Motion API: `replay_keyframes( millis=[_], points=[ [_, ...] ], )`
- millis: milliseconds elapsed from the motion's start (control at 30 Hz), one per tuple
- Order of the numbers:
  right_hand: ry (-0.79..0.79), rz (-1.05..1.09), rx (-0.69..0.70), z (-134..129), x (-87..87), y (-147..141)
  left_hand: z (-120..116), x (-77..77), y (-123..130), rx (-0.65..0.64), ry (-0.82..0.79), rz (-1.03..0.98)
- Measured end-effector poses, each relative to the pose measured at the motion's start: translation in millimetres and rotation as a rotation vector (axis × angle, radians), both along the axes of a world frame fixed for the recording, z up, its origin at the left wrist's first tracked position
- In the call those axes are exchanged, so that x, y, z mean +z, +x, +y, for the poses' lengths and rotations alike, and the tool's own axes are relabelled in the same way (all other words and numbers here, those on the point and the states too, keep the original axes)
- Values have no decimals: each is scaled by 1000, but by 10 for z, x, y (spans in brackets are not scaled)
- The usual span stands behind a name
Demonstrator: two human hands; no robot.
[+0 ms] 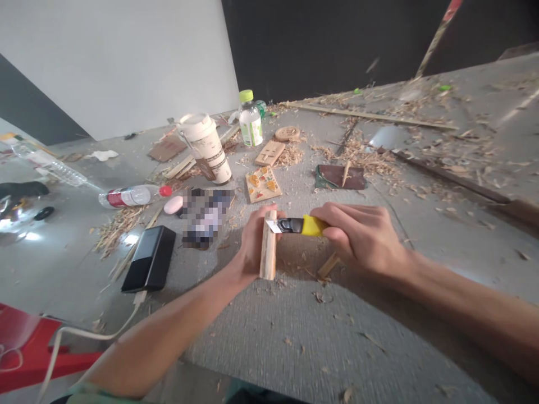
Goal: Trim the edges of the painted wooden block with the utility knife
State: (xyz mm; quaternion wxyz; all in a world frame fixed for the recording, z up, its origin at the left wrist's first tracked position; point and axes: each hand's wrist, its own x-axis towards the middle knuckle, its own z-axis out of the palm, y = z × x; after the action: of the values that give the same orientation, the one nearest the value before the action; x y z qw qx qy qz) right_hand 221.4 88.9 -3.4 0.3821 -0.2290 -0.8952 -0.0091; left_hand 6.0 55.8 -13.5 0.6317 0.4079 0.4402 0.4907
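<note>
Over the middle of the surface: a squared wooden stick held clear of the shavings, its long side running away from the person, its lower end pointing back.
Left hand: grip wrapped round the upper part of the stick from the left, some fingers coming round its right side.
Right hand: grip closed firmly on the yellow handle of a utility knife, the blade lying across the stick near its far end.
Blade risk: fingers of the left hand sit very close to the edge; a slip, from too much push or a knot in the grain, could nick them.
Stick risk: held in one hand with no backing, it might twist under pressure and send the blade off line; a deep bite could split it.
Hidden: most left fingers, behind the stick; the right palm and much of the handle; whether the blade has bitten in or only rests there.
Hard to make out: a pixelated item beyond the black box.
Cut off: both forearms, and a green sleeve at the lower edge.
</note>
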Motion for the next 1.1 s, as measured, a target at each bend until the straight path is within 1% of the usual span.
replay_keyframes(
  millis=[67, 133, 167, 267, 333, 400, 467, 533, 600, 667, 733, 800, 867, 900, 933, 1000, 1100],
  points=[
    [-77, 11, 20, -23, -18, 2, 5, 20, -16, -5, -38, -71],
    [-132, 9, 51, -58, -21, -7, 7, 47, -25, -13, -4, -105],
    [-150, -1, 73, -77, -18, -16, 8, 58, -25, -4, 35, -100],
    [-150, -36, 154, -126, -1, -58, 14, 78, -17, 88, 156, -46],
    [-153, -53, 193, -144, 10, -84, 6, 90, -8, 108, 176, -17],
    [-164, -59, 211, -147, 25, -96, -23, 110, 0, 88, 163, 32],
    [-133, -66, 237, -143, 48, -91, -73, 137, 12, 62, 182, 110],
    [-37, -69, 265, -138, 80, -75, -128, 164, 29, 21, 234, 182],
    [74, -70, 269, -133, 114, -58, -169, 183, 44, -20, 275, 214],
    [147, -65, 241, -113, 144, -42, -189, 187, 55, -17, 285, 216],
    [156, -53, 175, -58, 178, -15, -200, 178, 63, 8, 292, 219],
    [114, -5, 6, 37, 225, 34, -218, 164, 77, -7, 313, 237],
    [62, 86, -231, 144, 278, 99, -237, 150, 97, -51, 337, 252],
    [36, 105, -300, 187, 300, 128, -242, 143, 106, -67, 334, 252],
    [52, 135, -329, 216, 314, 149, -241, 136, 112, -71, 324, 248],
    [55, 147, -282, 221, 305, 154, -216, 120, 107, -34, 287, 230],
    [18, 73, -81, 121, 211, 81, -144, 108, 59, 61, 252, 219]
  ],
)
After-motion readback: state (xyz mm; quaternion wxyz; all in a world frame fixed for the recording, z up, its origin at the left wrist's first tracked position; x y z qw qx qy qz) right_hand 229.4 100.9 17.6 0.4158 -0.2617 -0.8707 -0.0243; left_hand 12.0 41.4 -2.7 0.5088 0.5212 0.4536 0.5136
